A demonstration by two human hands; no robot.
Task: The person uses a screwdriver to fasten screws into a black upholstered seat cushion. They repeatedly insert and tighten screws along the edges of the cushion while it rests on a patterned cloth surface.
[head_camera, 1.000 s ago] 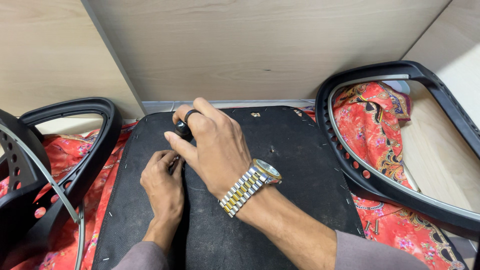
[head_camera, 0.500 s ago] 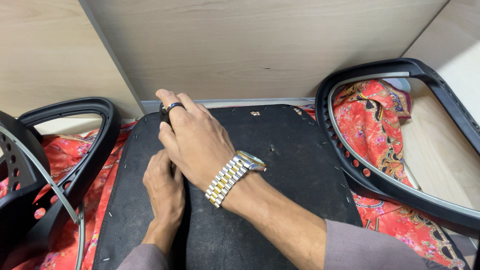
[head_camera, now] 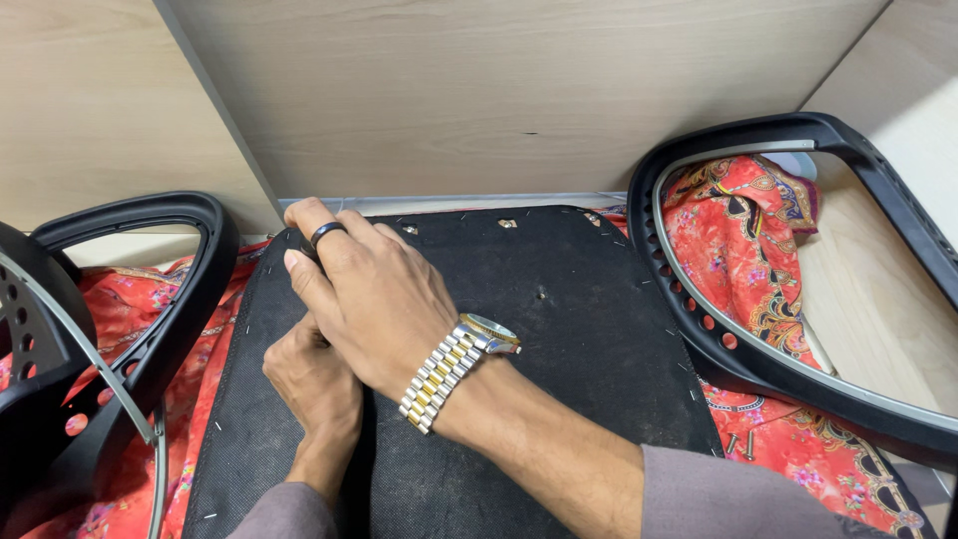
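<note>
A black fabric-covered seat panel, stapled along its edges, lies flat in front of me. My right hand, with a dark ring and a metal watch, crosses over to the panel's left side. Its fingers curl over a small dark thing that is mostly hidden under them. My left hand lies just beneath it, pressed on the panel, its fingers tucked under the right hand so their pose is hidden.
A black plastic chair frame lies at the right, another black frame at the left, both on red patterned cloth. Two loose screws rest near the panel's right edge. Wooden panels close off the back.
My right hand has slid left and a little farther away across the panel, toward its left edge. My left hand has stayed in nearly the same place.
</note>
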